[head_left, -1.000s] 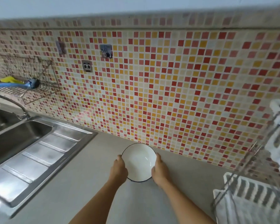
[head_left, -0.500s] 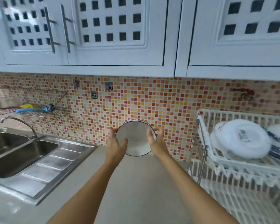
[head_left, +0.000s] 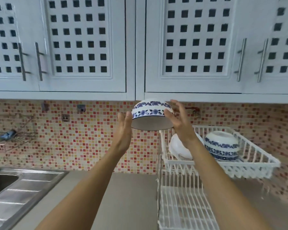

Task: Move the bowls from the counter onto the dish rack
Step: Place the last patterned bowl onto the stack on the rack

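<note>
Both hands, left hand (head_left: 125, 125) and right hand (head_left: 179, 121), now hold the blue-flowered bowl (head_left: 152, 113) flipped upside down, lifted off the bench (head_left: 123, 196), ready for the dish rack (head_left: 249, 165).

The raised bowl (head_left: 152, 112) looks like glazed ceramic, glossy white with a blue flower pattern printed on its outside and a smooth plain white inside. The upside-down bowl (head_left: 221, 146) in the dish rack (head_left: 249, 165) has the same shiny glazed finish. The rack is white-coated wire. The sink (head_left: 15, 185) is brushed stainless steel with a soft sheen. The bench (head_left: 131, 196) is matt grey and smooth. The wall (head_left: 90, 138) wears small glossy mosaic tiles. The cabinet doors (head_left: 83, 47) are painted white with a satin look, with metal bar handles (head_left: 39, 61).
</note>
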Action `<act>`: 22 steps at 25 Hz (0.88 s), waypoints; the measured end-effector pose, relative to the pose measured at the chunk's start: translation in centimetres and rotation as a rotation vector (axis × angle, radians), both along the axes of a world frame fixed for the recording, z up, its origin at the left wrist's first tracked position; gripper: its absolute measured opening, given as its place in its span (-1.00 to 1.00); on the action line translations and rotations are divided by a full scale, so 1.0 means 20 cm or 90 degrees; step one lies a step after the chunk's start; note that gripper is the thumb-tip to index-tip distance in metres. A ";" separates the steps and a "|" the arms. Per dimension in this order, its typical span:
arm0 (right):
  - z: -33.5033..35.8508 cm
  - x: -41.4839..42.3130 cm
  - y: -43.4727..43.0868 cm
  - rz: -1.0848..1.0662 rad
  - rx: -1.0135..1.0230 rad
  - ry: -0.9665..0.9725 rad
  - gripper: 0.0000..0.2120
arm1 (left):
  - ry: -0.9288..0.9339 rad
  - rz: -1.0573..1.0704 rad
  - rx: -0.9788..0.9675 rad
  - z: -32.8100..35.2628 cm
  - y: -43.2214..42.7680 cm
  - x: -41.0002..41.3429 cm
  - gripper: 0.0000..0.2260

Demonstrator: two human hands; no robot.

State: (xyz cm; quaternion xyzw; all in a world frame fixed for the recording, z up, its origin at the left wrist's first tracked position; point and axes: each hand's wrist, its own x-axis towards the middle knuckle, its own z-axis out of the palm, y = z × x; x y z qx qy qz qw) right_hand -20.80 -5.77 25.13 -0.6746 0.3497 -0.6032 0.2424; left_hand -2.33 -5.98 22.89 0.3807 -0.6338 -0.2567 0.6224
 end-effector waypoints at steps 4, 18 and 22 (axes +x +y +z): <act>0.06 -0.41 0.02 -0.033 -0.030 0.119 -0.40 | -0.092 -0.060 -0.016 0.07 -0.02 -0.27 -0.13; -0.06 -1.61 -0.09 -0.200 0.075 0.480 0.10 | -0.369 -0.220 0.071 0.01 -0.44 -1.33 0.10; -0.20 -1.72 -0.24 -0.203 0.119 0.566 0.23 | -0.560 -0.150 0.072 -0.02 -0.49 -1.46 0.10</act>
